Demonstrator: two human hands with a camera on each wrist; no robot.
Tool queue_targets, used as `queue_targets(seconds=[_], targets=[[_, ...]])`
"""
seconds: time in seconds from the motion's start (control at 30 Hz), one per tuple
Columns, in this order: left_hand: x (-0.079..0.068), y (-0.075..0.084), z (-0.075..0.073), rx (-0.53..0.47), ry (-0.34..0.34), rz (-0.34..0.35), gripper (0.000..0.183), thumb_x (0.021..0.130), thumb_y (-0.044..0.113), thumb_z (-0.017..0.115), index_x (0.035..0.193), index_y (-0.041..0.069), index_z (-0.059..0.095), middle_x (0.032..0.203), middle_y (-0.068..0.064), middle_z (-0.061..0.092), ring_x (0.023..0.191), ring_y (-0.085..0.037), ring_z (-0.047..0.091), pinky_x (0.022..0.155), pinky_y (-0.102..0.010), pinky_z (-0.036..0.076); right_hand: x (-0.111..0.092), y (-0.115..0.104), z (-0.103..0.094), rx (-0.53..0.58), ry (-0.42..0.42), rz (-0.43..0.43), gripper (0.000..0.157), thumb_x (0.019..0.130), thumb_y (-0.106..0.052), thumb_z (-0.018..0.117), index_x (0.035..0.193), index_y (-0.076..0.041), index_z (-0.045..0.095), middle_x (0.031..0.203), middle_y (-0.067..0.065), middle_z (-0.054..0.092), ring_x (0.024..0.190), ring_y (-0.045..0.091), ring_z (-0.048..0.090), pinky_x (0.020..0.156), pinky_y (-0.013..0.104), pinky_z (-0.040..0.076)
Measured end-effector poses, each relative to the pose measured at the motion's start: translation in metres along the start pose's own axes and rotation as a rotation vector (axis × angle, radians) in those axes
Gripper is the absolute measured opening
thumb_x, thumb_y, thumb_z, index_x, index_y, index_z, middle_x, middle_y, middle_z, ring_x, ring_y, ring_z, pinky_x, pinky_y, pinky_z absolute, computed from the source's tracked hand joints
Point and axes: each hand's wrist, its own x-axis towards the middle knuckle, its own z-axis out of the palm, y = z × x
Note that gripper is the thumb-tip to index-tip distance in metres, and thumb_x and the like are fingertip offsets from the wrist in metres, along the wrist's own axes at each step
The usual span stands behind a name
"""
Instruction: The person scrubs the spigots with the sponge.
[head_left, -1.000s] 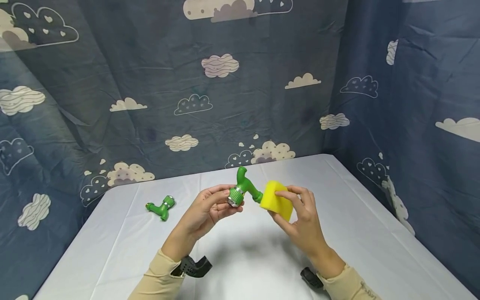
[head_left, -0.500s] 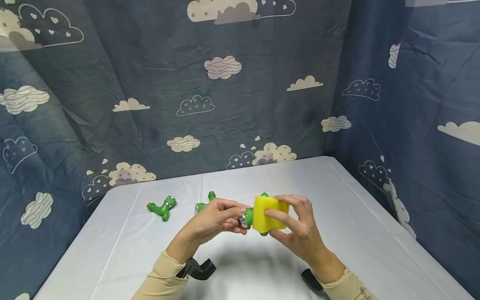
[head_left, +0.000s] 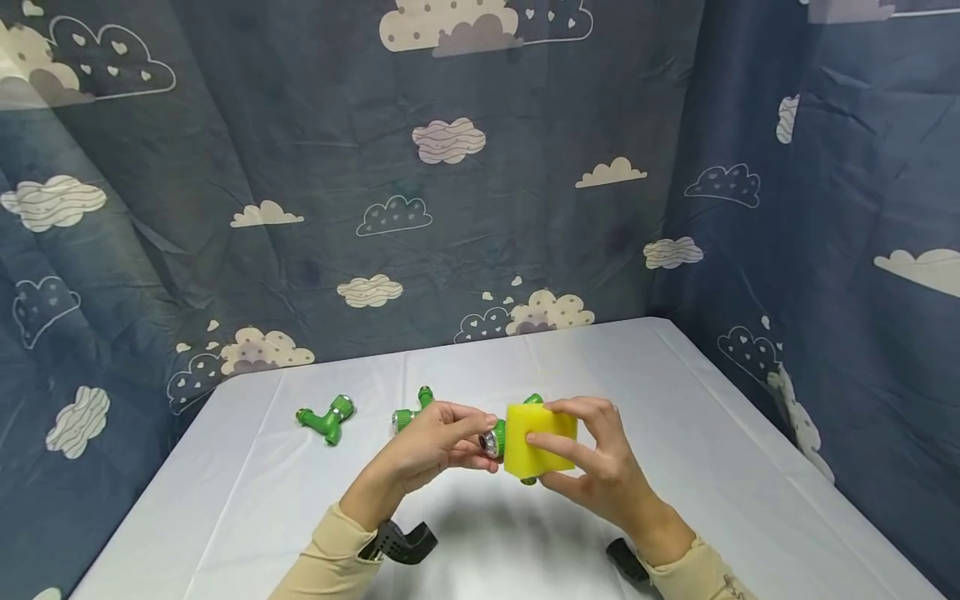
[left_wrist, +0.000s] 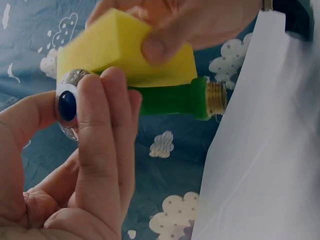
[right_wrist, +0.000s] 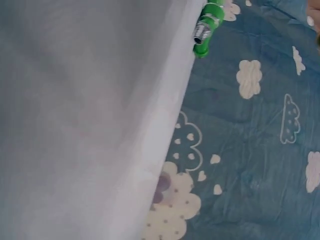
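Observation:
My left hand [head_left: 442, 442] grips the knob end of a green faucet [head_left: 498, 435] above the table. In the left wrist view, a blue disc [left_wrist: 67, 105] marks the knob, and the green pipe [left_wrist: 167, 100] ends in a brass-coloured thread [left_wrist: 216, 98]. A yellow sponge [head_left: 517, 458] is pinched between thumb and fingers of my right hand [head_left: 611, 467]. It lies against the faucet's body and covers most of it in the head view; only green ends show above and below.
Another green faucet [head_left: 328, 419] lies on the white-covered table [head_left: 247, 500] at the left. A further green faucet [head_left: 425, 396] is partly hidden behind my left hand. Dark blue cloud-patterned cloth [head_left: 510, 217] hangs behind and at the sides.
The faucet has turned and come lower and to the right. The sponge went from its outlet end to across its body. The faucet behind my left hand has come into view.

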Motion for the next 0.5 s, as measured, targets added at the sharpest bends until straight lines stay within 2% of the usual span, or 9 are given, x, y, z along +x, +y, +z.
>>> queue_targets(seconds=[0.1,0.2,0.3,0.4,0.5], targets=[[-0.0009,-0.0006,0.0029,0.020,-0.024,0.000,0.038,0.107,0.017,0.067,0.129,-0.014,0.068,0.093,-0.008,0.078,0.078,-0.018,0.079,0.079,-0.028,0.068,-0.0011,0.0009,-0.0002,-0.030,0.008,0.027,0.039,0.108,-0.051,0.061,0.119,-0.017,0.077,0.124,0.022,0.065,0.115,0.037,0.052,0.120,0.020,0.033],[-0.0016,-0.0004,0.0028,0.049,-0.045,0.007,0.038,0.105,0.015,0.070,0.131,-0.013,0.069,0.094,-0.007,0.079,0.078,-0.018,0.079,0.078,-0.030,0.069,-0.0027,0.0030,-0.0002,-0.067,0.049,0.117,0.042,0.108,-0.052,0.060,0.117,-0.015,0.077,0.124,0.024,0.064,0.114,0.039,0.052,0.112,0.023,0.037],[-0.0024,0.0007,0.0010,0.098,-0.044,0.015,0.037,0.102,0.015,0.073,0.129,-0.011,0.071,0.095,-0.006,0.079,0.076,-0.018,0.079,0.078,-0.035,0.069,-0.0040,0.0054,0.0001,-0.085,0.081,0.216,0.048,0.106,-0.056,0.061,0.117,-0.012,0.077,0.124,0.024,0.064,0.112,0.041,0.052,0.097,0.031,0.040],[-0.0042,0.0034,-0.0020,0.173,0.002,0.038,0.034,0.098,0.013,0.076,0.127,-0.007,0.074,0.097,-0.008,0.078,0.074,-0.019,0.079,0.079,-0.040,0.070,-0.0042,0.0073,-0.0005,-0.068,0.121,0.305,0.052,0.103,-0.058,0.065,0.118,-0.009,0.076,0.123,0.025,0.063,0.111,0.038,0.052,0.089,0.031,0.037],[-0.0056,0.0071,-0.0032,0.266,0.084,0.080,0.033,0.093,0.009,0.078,0.125,-0.001,0.076,0.101,-0.010,0.074,0.077,-0.019,0.079,0.080,-0.041,0.070,-0.0038,0.0080,-0.0021,-0.017,0.175,0.342,0.053,0.101,-0.057,0.068,0.116,-0.006,0.075,0.121,0.025,0.062,0.114,0.031,0.052,0.093,0.019,0.038]])
